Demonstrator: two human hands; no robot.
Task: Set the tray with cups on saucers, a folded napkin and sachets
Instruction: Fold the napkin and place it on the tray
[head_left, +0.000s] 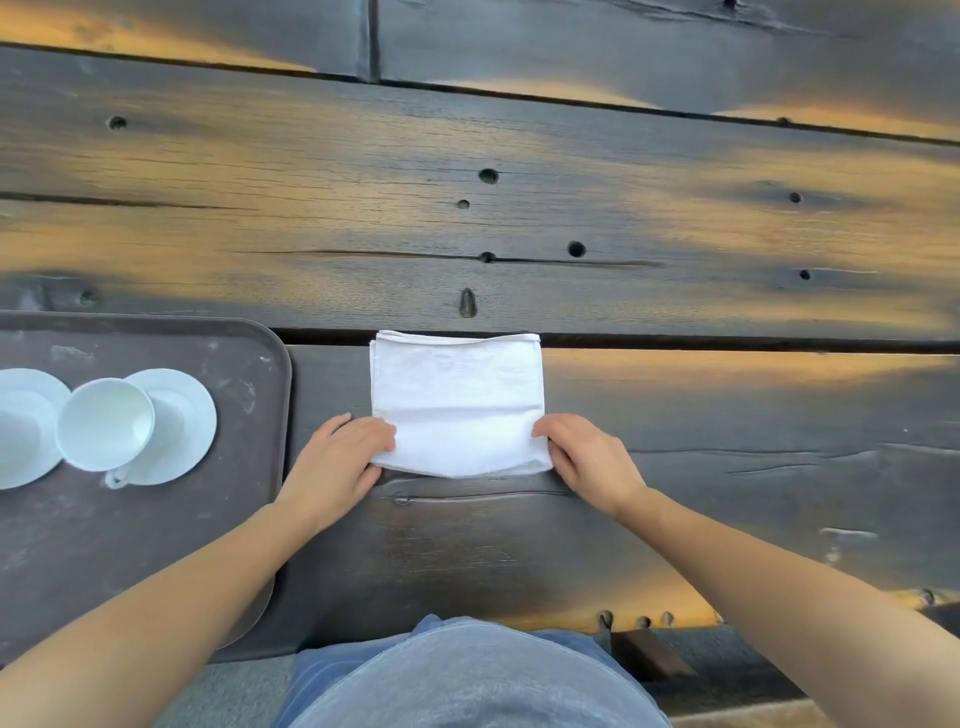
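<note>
1. White napkin (457, 405), folded to a rectangle, lies flat on the dark plank table (727, 415), just right of the tray (260, 338) and not on it. Its far edge runs along a gap between planks.
2. Left hand (340, 457) is on the near left corner. Fingers are bent over the top of the cloth, thumb at the near edge, pinching the corner.
3. Right hand (587, 457) mirrors it on the near right corner: fingers curled on top, holding the cloth.
4. The napkin's near edge bows slightly toward the person between the two hands.
5. The tray is brown and scuffed, with a rounded corner, at the left of the view. The left forearm crosses above its near right part.
6. On the tray a white cup (104, 423) stands upright and empty on a saucer (187, 426), handle toward the person.
7. A second saucer (26, 426) lies left of it, cut by the frame edge. The cup overlaps its rim in view; cannot tell whether they touch.
8. The table wood is weathered, with knot holes, cracks and orange light patches.
</note>
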